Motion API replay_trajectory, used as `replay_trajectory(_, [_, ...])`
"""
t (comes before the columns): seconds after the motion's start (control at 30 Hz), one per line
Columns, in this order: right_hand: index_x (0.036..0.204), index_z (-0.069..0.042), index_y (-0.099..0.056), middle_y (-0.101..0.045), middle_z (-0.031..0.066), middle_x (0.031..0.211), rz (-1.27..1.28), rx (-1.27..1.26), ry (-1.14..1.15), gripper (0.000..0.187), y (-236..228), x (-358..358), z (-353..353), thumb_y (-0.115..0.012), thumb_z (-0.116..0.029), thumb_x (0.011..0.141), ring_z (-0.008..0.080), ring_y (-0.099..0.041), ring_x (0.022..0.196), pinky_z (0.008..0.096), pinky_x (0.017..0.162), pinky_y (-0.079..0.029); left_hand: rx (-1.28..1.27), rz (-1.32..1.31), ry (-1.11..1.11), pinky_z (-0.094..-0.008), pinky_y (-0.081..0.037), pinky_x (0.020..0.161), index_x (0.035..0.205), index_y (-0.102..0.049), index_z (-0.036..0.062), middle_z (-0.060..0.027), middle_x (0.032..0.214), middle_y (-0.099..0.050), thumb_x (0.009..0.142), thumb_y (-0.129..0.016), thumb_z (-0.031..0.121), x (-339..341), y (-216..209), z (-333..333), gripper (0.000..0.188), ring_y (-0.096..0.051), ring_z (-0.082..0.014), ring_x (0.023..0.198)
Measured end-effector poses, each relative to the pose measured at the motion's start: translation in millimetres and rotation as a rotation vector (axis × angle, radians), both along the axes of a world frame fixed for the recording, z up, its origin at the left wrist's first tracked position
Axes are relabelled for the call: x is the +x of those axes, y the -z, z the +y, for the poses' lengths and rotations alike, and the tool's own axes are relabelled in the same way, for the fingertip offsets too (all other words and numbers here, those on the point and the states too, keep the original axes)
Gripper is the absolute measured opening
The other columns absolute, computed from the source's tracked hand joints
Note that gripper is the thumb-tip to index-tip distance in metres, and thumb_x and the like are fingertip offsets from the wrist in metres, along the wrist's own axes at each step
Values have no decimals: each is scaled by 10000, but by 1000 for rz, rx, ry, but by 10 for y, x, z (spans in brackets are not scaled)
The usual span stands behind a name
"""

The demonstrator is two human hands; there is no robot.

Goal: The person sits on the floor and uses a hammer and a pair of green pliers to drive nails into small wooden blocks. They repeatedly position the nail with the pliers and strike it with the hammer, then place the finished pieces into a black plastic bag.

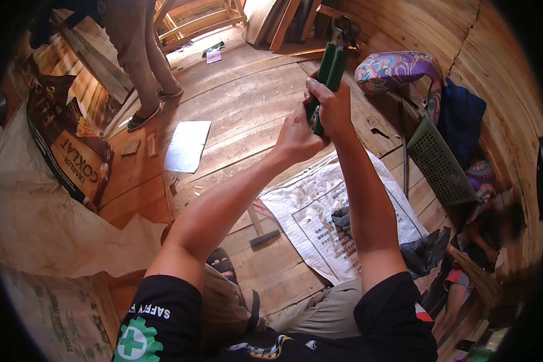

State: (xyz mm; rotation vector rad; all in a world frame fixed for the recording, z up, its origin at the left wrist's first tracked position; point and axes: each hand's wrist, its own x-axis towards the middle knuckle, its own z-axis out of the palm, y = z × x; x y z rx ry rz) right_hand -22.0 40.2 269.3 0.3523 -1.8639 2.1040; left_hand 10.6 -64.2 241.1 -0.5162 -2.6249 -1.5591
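With both arms stretched forward, I hold a pair of pliers (pixel 331 67) with two long green handles and a metal head pointing away from me. My left hand (pixel 300 131) is closed low on the handles. My right hand (pixel 333 104) wraps them just above, fingers curled round. The handles lie close together, and what the jaws touch is hard to make out against the dark object behind. Below my forearms a white woven sack (pixel 304 211) is spread on the floor, with a grey crumpled cloth (pixel 342 218) on it. Beside its left edge lies a hammer (pixel 264 238).
A person (pixel 140 60) stands at the far left; another (pixel 455 295) is partly visible at the lower right. A green plastic basket (pixel 439 160), patterned purple cloth (pixel 398 66), black plastic bag (pixel 427 252) and broom (pixel 479 279) line the right. A pale sheet (pixel 187 146) lies left on the planks.
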Motion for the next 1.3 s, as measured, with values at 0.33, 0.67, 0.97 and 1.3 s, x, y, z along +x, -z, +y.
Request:
replay_trajectory(0.33, [994, 14, -572, -584, 45, 747, -97, -25, -53, 211, 91, -80, -22, -620, -148, 868, 133, -583, 644, 276, 622, -489, 50, -44, -72, -407, -499, 893, 1304, -396, -7, -227, 1108, -618, 672, -774, 270, -26, 137, 23, 788, -621, -352, 1066])
replay_trajectory(0.67, [1092, 13, -585, -635, 52, 841, -137, -177, -51, 341, 150, 57, -118, -733, -169, 844, 148, -630, 750, 296, 714, -501, -89, 275, -126, -435, -478, 885, 1301, -348, -33, -234, 1244, -524, 681, -823, 325, -115, 480, -49, 859, -548, -355, 1167])
replay_trajectory(0.97, [997, -12, -570, -600, 48, 783, -26, -72, -19, 184, 2, 100, 46, -649, -152, 907, 139, -586, 687, 289, 655, -474, -86, 54, -38, -424, -493, 901, 1372, -336, -2, -219, 1102, -626, 677, -786, 239, -7, 80, 33, 862, -619, -372, 1066])
replay_trajectory(1.3, [945, -43, -530, -509, 32, 720, -106, -262, -77, 125, 7, 29, 49, -620, -126, 921, 134, -520, 637, 287, 616, -455, -33, 120, -79, -428, -498, 893, 1389, -361, 7, -240, 1096, -636, 697, -751, 224, -24, 88, 92, 823, -629, -380, 1044])
